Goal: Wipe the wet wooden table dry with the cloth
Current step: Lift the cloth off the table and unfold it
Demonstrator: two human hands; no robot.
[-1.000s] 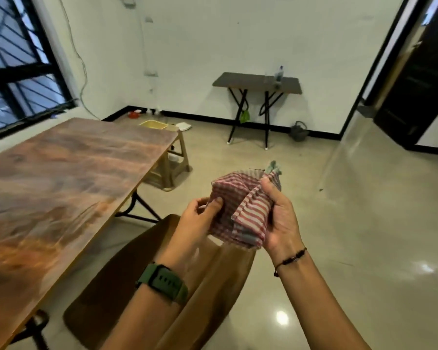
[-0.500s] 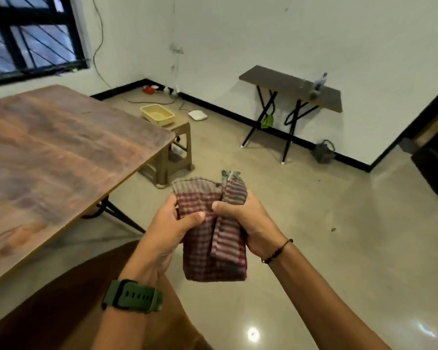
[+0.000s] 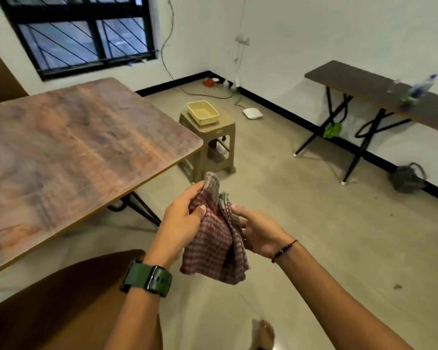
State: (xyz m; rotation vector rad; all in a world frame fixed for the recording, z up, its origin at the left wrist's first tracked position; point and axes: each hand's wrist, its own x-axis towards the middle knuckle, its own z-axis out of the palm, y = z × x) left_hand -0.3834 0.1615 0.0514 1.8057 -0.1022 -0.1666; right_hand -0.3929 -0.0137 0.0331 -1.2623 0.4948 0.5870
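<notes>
Left of the hands lay the table [image 3: 81, 147], its long axis running away leftward. Both hands pinched the cloth [image 3: 215, 238] in the air, well apart from it; the left hand [image 3: 180, 221] was nearer than the right hand [image 3: 261, 233].

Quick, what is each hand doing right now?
Left hand: grips the checked cloth near its top, thumb pinching the fabric.
Right hand: holds the same cloth from the other side, fingers curled round its folds.
</notes>
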